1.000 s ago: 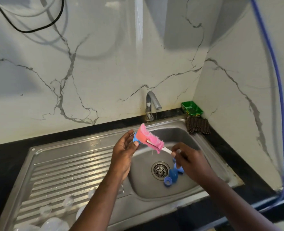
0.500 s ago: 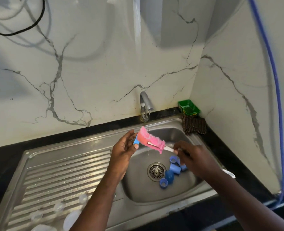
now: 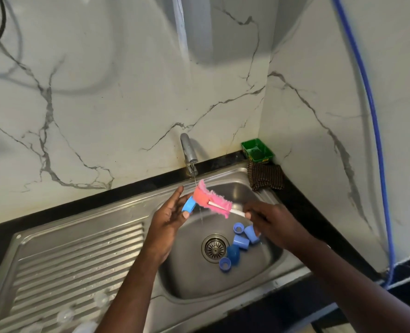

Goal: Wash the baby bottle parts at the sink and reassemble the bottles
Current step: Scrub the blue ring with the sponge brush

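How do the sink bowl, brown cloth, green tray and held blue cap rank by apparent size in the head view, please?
Sink bowl
Brown cloth and green tray, about alike
Blue cap in the left hand, despite being nearer

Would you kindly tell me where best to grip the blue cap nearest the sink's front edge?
Probably pinch the blue cap by its rim from above, at its near-left side: it lies mouth-up, and another blue part crowds its far-right side.
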A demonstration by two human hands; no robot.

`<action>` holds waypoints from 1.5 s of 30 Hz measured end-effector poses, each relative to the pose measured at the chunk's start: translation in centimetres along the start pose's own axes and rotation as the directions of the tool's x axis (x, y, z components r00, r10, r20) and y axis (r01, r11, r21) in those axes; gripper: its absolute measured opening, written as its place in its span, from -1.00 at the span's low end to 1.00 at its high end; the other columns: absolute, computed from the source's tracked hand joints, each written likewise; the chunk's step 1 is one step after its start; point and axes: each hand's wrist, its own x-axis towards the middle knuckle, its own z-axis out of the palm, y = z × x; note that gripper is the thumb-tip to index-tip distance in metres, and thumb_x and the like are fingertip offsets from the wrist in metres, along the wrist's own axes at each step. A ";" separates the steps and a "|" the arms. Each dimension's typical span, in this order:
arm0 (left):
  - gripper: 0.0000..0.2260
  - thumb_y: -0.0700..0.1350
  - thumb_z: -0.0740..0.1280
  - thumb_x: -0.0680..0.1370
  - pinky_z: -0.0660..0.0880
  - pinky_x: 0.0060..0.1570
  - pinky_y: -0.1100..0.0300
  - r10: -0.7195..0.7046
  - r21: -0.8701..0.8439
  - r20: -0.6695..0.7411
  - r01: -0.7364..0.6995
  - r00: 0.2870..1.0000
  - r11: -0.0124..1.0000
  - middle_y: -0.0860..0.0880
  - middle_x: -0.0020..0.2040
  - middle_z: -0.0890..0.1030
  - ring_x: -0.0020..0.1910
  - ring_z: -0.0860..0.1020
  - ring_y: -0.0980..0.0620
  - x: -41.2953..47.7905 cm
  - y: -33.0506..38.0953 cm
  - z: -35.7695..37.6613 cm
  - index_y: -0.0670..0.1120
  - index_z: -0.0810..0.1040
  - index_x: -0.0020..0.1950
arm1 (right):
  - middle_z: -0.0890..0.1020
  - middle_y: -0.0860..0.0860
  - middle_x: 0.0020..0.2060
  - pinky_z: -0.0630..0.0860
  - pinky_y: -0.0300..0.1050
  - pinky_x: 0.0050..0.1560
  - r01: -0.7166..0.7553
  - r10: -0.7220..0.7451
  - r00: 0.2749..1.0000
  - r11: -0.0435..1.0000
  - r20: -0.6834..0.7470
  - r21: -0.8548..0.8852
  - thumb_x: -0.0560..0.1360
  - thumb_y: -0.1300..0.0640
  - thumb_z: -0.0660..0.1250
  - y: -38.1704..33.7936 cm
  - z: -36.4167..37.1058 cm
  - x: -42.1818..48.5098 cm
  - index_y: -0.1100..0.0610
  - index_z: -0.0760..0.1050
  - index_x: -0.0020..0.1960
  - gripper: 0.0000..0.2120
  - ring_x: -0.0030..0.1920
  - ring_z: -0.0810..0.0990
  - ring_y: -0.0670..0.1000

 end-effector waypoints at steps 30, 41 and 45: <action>-0.74 -0.16 0.24 0.65 0.63 0.09 -0.04 -0.306 -0.620 -0.132 0.162 0.943 0.767 -0.29 0.15 0.66 0.11 0.67 -0.19 0.2 2.4 3.9 -0.25 0.51 0.28 | 0.57 -0.18 -0.37 0.52 -0.11 -0.23 0.051 -0.050 0.999 0.992 0.013 -0.119 0.57 0.07 0.35 2.6 -0.2 -0.3 -0.06 0.50 -0.01 -0.95 -0.34 0.57 -0.09; -0.67 -0.11 0.31 0.52 0.63 0.10 0.02 -0.266 -0.663 -0.096 0.138 0.959 0.736 -0.28 0.18 0.64 0.16 0.65 -0.14 0.5 2.1 4.7 -0.23 0.55 0.24 | 0.55 -0.16 -0.37 0.54 -0.04 -0.26 0.100 -0.099 0.995 0.988 0.013 -0.119 0.56 -0.12 0.23 3.0 0.1 -0.7 -0.09 0.47 0.01 -0.86 -0.36 0.56 -0.07; -0.68 -0.13 0.30 0.51 0.58 0.18 0.01 -0.208 -0.637 -0.096 0.100 0.973 0.764 -0.24 0.16 0.66 0.18 0.63 -0.13 0.8 1.7 5.1 -0.22 0.54 0.22 | 0.55 -0.15 -0.39 0.54 -0.06 -0.27 0.072 -0.073 0.997 0.994 -0.002 -0.085 0.58 0.01 0.31 3.4 0.0 -0.6 -0.05 0.50 -0.01 -0.97 -0.38 0.56 -0.08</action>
